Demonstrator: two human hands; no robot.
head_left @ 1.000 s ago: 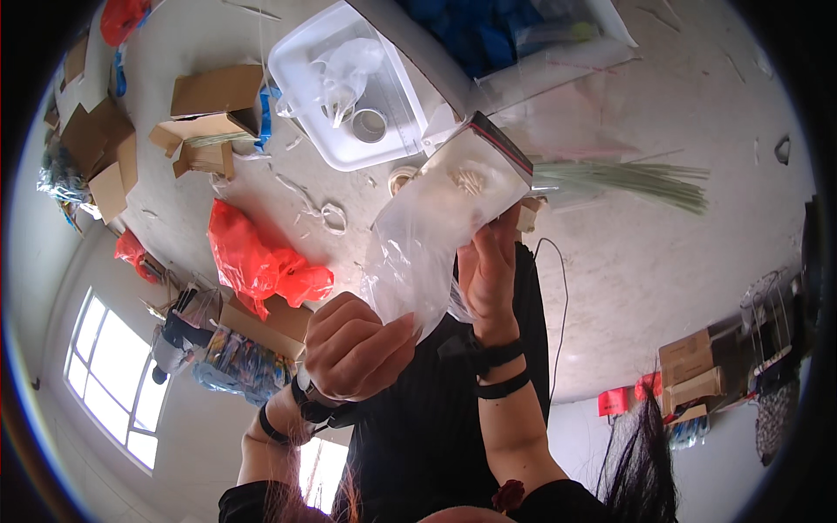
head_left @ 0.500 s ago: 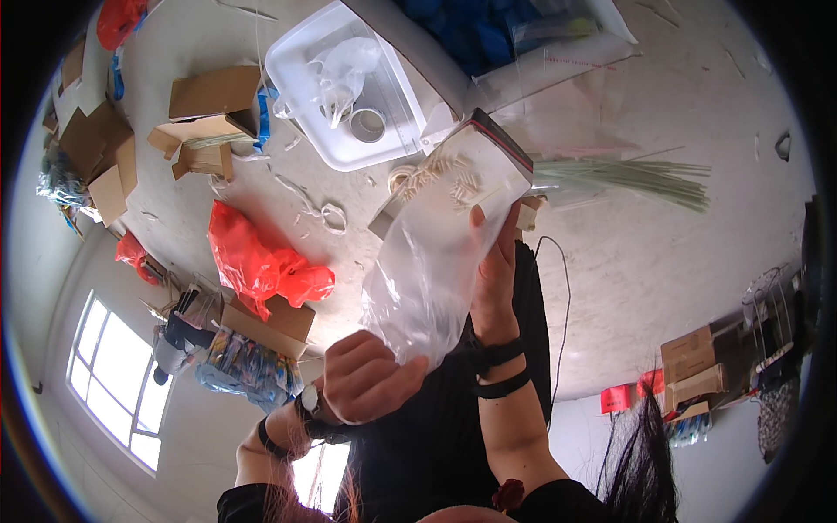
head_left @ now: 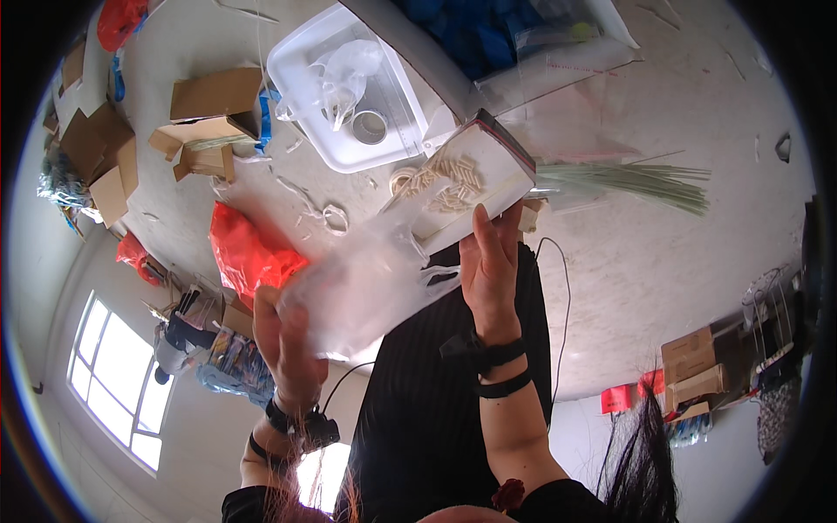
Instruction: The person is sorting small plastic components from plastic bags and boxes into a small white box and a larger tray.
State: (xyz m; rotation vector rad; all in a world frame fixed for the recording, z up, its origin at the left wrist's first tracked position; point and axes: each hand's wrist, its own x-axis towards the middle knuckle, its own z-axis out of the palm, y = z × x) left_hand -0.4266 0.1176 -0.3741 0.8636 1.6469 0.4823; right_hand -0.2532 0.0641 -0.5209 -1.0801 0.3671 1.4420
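a worker's left hand (head_left: pixel 292 353), blurred, is at the near end of a clear plastic bag (head_left: pixel 357 279); its fingers look loosely spread, and whether that grip pinches the film cannot be told. the right hand (head_left: pixel 493 279) touches the near side of a shallow white box (head_left: pixel 494 170), thumb at the edge; how firmly it clasps is hidden. the bag lies between the hands, its far end reaching over short pale sticks (head_left: pixel 458 185) in the box. the step in hand appears to be handling the bag at the box; the next move seems to call for a sure hold on the slippery film and a steady box, lest sticks spill.

counted from near to far: two hands, one bag between them, one white box, sticks too many and too heaped to number. beyond, one pale roll (head_left: pixel 401 179), one red bag (head_left: pixel 248 248), one spread of thin greenish rods (head_left: pixel 628 183), uncountable; one white tub (head_left: pixel 344 157) with one crumpled bag (head_left: pixel 349 78) and one round tin (head_left: pixel 370 127); one white carton (head_left: pixel 427 61) of blue pieces (head_left: pixel 471 35), number unclear. farther left, two open brown cartons (head_left: pixel 214 91) stand apart.
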